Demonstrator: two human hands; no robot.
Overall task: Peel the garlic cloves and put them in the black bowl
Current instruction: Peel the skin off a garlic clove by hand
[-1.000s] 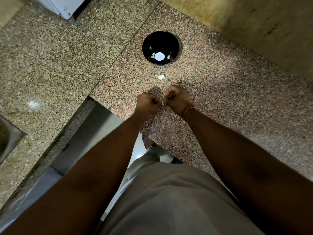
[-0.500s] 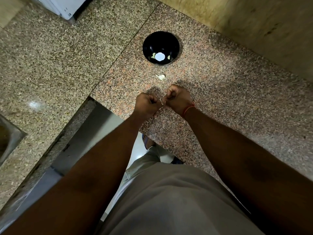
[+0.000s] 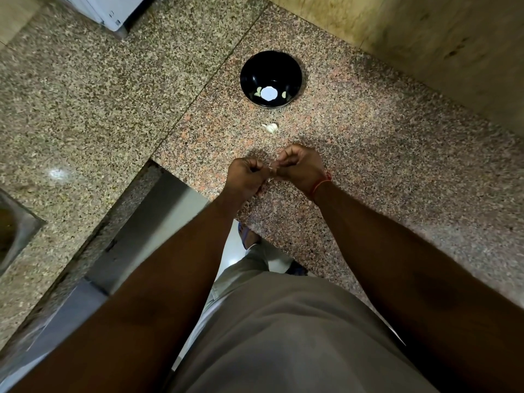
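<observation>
The black bowl point(image 3: 270, 79) stands on the granite counter ahead of me, with a few pale peeled cloves point(image 3: 258, 91) in its bottom beside a bright reflection. A piece of unpeeled garlic point(image 3: 270, 127) lies on the counter between the bowl and my hands. My left hand point(image 3: 246, 178) and my right hand point(image 3: 300, 168) are held together just above the counter, fingers curled. Between their fingertips they pinch a small garlic clove point(image 3: 272, 166), of which only a pale sliver shows.
The counter's front edge and an inner corner point(image 3: 154, 163) lie just left of my hands. A steel sink point(image 3: 11, 236) is at the far left. A white appliance point(image 3: 110, 9) stands at the back left. A tiled wall point(image 3: 425, 38) rises at the back right.
Both hands have stayed together at the same spot, with only slight working of the fingers on the clove. The bowl and the loose garlic have not moved.
</observation>
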